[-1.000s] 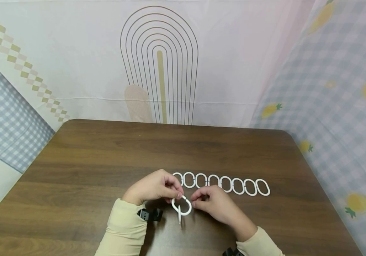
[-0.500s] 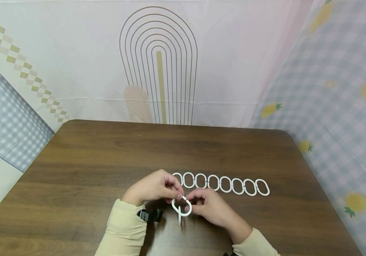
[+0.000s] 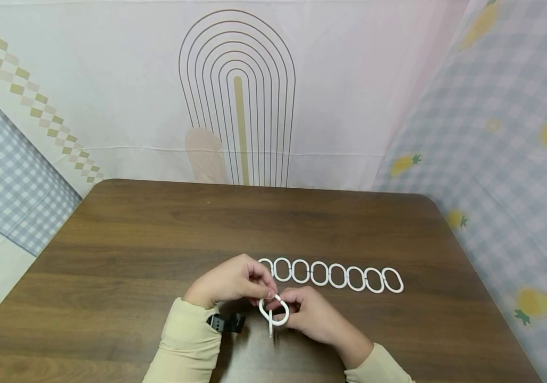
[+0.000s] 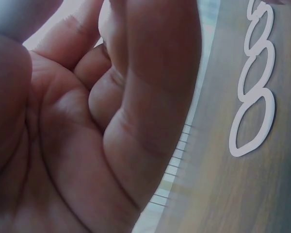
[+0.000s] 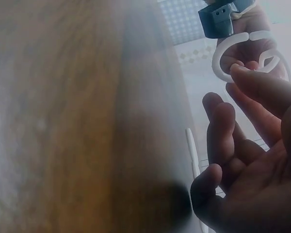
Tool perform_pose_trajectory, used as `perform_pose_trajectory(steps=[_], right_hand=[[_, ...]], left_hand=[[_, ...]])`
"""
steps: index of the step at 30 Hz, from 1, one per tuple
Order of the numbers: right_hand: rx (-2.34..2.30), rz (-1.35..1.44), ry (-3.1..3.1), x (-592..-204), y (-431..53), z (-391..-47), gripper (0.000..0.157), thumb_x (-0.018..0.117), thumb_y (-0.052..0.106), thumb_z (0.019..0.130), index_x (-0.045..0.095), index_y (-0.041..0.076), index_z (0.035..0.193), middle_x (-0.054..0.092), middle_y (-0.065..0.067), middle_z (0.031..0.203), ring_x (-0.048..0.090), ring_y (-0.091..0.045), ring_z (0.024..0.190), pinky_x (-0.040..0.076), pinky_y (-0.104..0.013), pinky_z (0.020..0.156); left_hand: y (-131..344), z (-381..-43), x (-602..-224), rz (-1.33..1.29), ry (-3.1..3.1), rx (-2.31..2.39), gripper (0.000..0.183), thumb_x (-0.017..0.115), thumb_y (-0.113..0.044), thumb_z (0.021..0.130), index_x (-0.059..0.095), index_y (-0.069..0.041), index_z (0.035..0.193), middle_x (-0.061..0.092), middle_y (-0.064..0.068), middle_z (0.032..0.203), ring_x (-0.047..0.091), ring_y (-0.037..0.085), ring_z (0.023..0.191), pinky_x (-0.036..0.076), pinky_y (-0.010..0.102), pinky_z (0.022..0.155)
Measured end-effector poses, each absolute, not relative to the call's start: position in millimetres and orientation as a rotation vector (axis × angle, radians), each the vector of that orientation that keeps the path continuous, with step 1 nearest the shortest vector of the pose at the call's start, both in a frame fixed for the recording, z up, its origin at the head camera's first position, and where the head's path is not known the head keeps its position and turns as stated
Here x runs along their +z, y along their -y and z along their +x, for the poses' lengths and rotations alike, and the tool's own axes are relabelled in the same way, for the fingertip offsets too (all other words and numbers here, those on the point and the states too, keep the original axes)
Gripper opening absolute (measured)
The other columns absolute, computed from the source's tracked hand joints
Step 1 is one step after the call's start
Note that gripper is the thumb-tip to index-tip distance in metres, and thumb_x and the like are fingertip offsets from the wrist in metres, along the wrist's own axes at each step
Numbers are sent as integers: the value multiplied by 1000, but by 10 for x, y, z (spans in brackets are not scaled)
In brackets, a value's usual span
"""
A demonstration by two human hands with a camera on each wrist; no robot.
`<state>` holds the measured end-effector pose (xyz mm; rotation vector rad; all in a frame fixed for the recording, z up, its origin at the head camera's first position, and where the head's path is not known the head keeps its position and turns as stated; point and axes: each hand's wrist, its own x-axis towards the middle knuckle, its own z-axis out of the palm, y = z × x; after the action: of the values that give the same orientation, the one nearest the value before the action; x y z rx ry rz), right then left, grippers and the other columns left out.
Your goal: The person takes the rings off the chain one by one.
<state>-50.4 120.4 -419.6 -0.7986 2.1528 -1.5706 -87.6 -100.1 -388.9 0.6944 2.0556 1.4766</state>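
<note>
My left hand (image 3: 232, 279) pinches a white plastic C-shaped link (image 3: 287, 313) at its upper end, beside the small split in the ring. A second white link (image 3: 270, 329) hangs from it, seen edge-on in the head view. From the other side, my right hand (image 3: 316, 315) holds the same link's edge between thumb and index finger. The right wrist view shows the ring (image 5: 217, 60) with its split at the top and the right thumb (image 5: 262, 87) against its lower edge. The left wrist view shows the left palm (image 4: 63, 126); the held link is hidden there.
Behind the hands, several white links (image 3: 329, 275) lie side by side in a row across the brown wooden table (image 3: 182, 223). The row's left end is partly covered by the left hand. A patterned cloth (image 3: 340, 96) hangs beyond the table's far edge.
My right hand has moved left and slightly nearer, from beside the ring to gripping its edge. The left hand and held links have shifted slightly right. The row has stayed put.
</note>
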Motion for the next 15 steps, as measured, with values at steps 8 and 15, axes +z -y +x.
perform_pose_trajectory(steps=[8, 15], right_hand=[[-1541, -779, -2167, -4209, -1211, -510, 10, 77, 10, 85, 77, 3, 92, 74, -1, 85, 60, 0, 77, 50, -19, 69], [-1509, -705, -2169, -4200, -1228, -519, 11, 78, 15, 86, 75, 5, 88, 55, 10, 63, 47, 2, 57, 39, -16, 52]], left_hand=[[996, -883, -3894, 719, -2054, 1477, 5, 74, -4, 87, 75, 0, 89, 72, 9, 76, 59, 8, 61, 52, 22, 58], [1017, -885, -3892, 730, -2096, 1439, 3, 74, -6, 88, 76, -4, 90, 72, 0, 77, 60, 6, 64, 52, 22, 60]])
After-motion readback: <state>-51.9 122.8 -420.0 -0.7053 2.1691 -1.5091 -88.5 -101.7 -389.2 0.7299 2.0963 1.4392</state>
